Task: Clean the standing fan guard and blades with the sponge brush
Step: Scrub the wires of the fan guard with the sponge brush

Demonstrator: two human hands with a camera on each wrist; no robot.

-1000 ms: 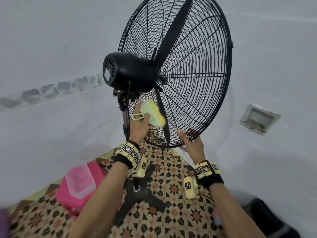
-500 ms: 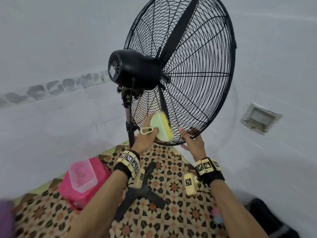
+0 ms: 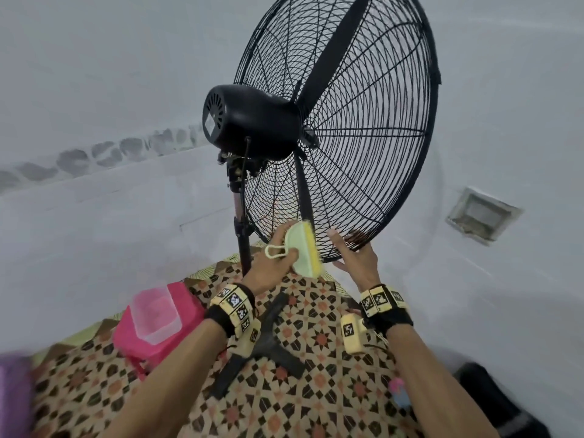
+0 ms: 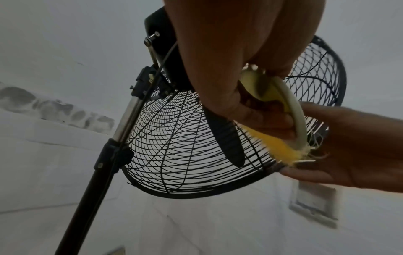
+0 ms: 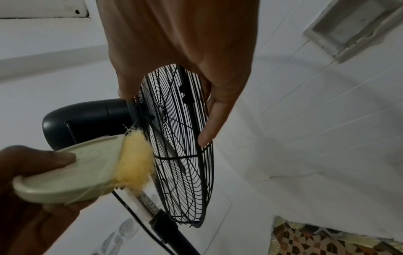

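Observation:
A black standing fan fills the head view, with its wire guard [image 3: 379, 153] facing right and the motor housing [image 3: 252, 121] behind it. One blade [image 3: 302, 191] hangs down inside the guard. My left hand [image 3: 271, 263] grips the sponge brush [image 3: 306, 251], which has a pale green back and a yellow sponge. The sponge [image 4: 281, 145] presses against the rear guard [image 4: 174, 146] near its bottom rim. My right hand [image 3: 357, 257] touches that rim with straight, spread fingers [image 5: 207, 131] lying along the front guard [image 5: 185, 163].
The fan pole [image 3: 243, 241] rises from a black cross base [image 3: 262, 343] on a patterned mat. A pink box with a clear tub [image 3: 158, 324] sits to the left. White walls stand close behind, with a recessed box [image 3: 480, 213] on the right.
My left hand has carried the brush down the rear guard from beside the hub to the bottom rim. The right hand has stayed at the rim.

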